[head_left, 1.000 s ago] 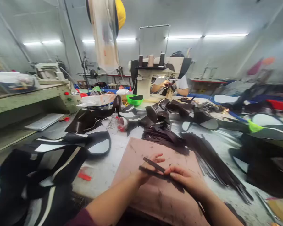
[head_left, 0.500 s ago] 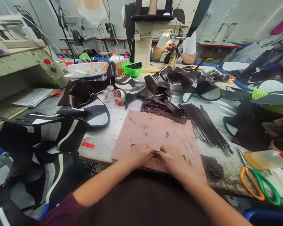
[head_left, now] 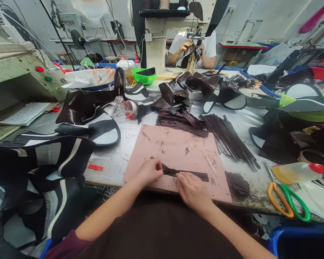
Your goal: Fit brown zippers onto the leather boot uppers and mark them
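A narrow dark brown strip (head_left: pixel 196 175) lies across the near part of the pink board (head_left: pixel 172 144), its right end flat on the surface. At the strip's left part, my left hand (head_left: pixel 150 172) is closed, thumb and fingertips pinched on it. Fingers together, my right hand (head_left: pixel 193 189) grips the strip's near edge around its middle; the thumb is partly hidden. Beyond the board lies a pile of dark strips (head_left: pixel 180 122), and a bundle of long thin strips (head_left: pixel 229 140) is fanned out to its right.
Scissors (head_left: pixel 288 201) with orange and green handles lie right, beside a glue bottle (head_left: pixel 294 173). Small dark pieces (head_left: pixel 237 185) touch the board's right side. Black boot parts (head_left: pixel 70 154) cover the left. Beyond the sewing machine (head_left: pixel 155 46), a person (head_left: pixel 191 50) handles dark material.
My hands have moved apart: the left went left and slightly up, while the right flattened onto the strip. More of the strip shows between and beyond them. The whole view has shifted slightly.
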{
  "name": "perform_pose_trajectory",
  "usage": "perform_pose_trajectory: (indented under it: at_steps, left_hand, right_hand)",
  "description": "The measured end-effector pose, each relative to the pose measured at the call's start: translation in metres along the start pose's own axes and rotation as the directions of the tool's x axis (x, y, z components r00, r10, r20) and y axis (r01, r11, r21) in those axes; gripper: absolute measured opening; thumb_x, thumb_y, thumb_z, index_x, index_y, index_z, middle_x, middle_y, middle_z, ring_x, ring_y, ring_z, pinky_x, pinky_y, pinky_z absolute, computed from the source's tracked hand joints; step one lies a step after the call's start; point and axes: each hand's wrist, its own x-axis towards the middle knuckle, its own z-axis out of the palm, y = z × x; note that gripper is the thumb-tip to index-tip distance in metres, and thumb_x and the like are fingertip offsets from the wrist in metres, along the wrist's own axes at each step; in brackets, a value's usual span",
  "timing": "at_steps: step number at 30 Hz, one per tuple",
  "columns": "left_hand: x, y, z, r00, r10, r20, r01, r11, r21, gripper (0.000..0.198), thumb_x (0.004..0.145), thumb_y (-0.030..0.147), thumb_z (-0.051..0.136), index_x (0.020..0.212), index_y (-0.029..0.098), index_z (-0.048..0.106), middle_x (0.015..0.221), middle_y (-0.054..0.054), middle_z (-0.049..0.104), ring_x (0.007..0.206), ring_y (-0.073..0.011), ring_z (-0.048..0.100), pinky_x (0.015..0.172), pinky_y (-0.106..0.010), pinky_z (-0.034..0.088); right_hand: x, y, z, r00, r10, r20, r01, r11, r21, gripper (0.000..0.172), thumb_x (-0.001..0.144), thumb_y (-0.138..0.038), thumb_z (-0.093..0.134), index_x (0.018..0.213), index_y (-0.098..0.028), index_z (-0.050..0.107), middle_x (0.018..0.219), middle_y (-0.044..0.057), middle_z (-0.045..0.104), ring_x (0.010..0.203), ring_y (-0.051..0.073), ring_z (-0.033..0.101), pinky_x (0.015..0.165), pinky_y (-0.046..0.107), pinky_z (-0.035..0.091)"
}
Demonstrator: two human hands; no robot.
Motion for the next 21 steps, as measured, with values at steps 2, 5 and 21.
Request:
perform_pose_trajectory:
  at_steps: [2,5,21]
  left_hand:
    - [0.000,-0.013,-0.009,0.996,-0.086,0.025,0.088,0.993,-0.077,0.007,0.062,0.013,0.048,0.058,0.018,0.046,0.054,0.003,0.055,0.054,-0.0122,0.054,0.047,-0.020,0.038]
    - [-0.001,-0.032,-0.020,0.980,-0.184,0.077,0.195,0.966,-0.168,0.007,0.061,0.015,0.048,0.056,0.018,0.043,0.049,0.004,0.053,0.047,-0.0114,0.053,0.040,-0.018,0.036]
    - [-0.019,-0.025,-0.025,0.988,-0.152,-0.033,0.154,0.982,0.112,0.009,0.057,0.018,0.050,0.055,0.019,0.042,0.054,0.003,0.050,0.059,-0.0164,0.054,0.051,-0.023,0.037]
  right_hand:
    - [-0.001,0.000,0.001,1.000,-0.006,0.001,0.006,1.000,-0.013,0.031,0.081,-0.014,0.040,0.103,-0.009,0.060,0.092,0.011,0.065,0.085,0.021,0.055,0.077,0.033,0.044]
    - [-0.003,0.001,0.001,1.000,-0.020,0.006,0.020,0.999,-0.024,0.031,0.081,-0.015,0.040,0.105,-0.010,0.060,0.094,0.011,0.065,0.086,0.021,0.055,0.077,0.034,0.044]
    - [-0.004,0.071,-0.016,0.971,0.226,-0.075,-0.238,0.938,-0.252,0.027,0.078,-0.017,0.040,0.091,-0.010,0.062,0.088,0.018,0.062,0.082,0.029,0.058,0.072,0.042,0.047]
